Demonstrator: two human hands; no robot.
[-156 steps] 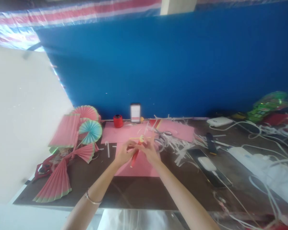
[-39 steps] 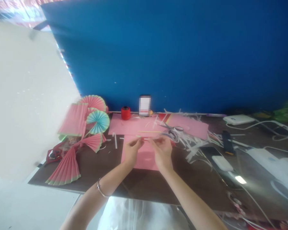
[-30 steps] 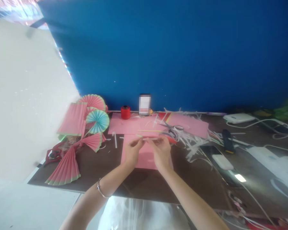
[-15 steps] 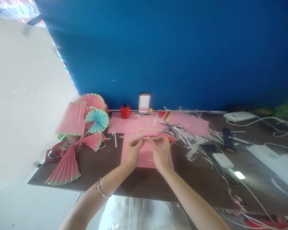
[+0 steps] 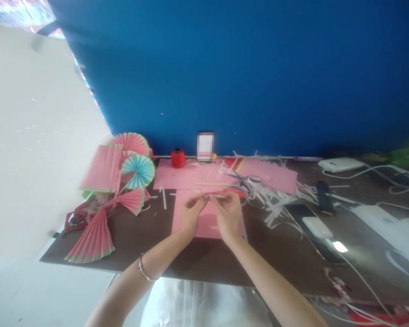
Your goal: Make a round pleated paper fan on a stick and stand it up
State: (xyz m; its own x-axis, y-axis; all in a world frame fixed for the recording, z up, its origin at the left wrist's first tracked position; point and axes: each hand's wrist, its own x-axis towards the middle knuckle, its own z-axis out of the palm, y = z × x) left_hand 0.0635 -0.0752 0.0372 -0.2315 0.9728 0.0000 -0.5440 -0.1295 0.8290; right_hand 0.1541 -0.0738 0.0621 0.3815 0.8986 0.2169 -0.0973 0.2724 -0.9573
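Note:
My left hand (image 5: 190, 215) and my right hand (image 5: 226, 213) are raised side by side over a pink paper sheet (image 5: 204, 223) on the dark table (image 5: 136, 236). Between their pinched fingertips runs a thin folded pink strip (image 5: 214, 196), held level. A bracelet circles my left wrist. Scissors (image 5: 246, 182) lie just beyond my right hand among white paper shreds.
Pleated pink and teal paper fans (image 5: 122, 181) pile up at the left. A red spool (image 5: 177, 157) and a small box (image 5: 205, 146) stand against the blue wall. More pink sheets (image 5: 269, 175) lie behind. Phones (image 5: 313, 227), power banks and white cables crowd the right.
Five seconds ago my hands held a folded red-pink bundle upright. Now they hold a thin strip level between them. In the last second they have hardly moved.

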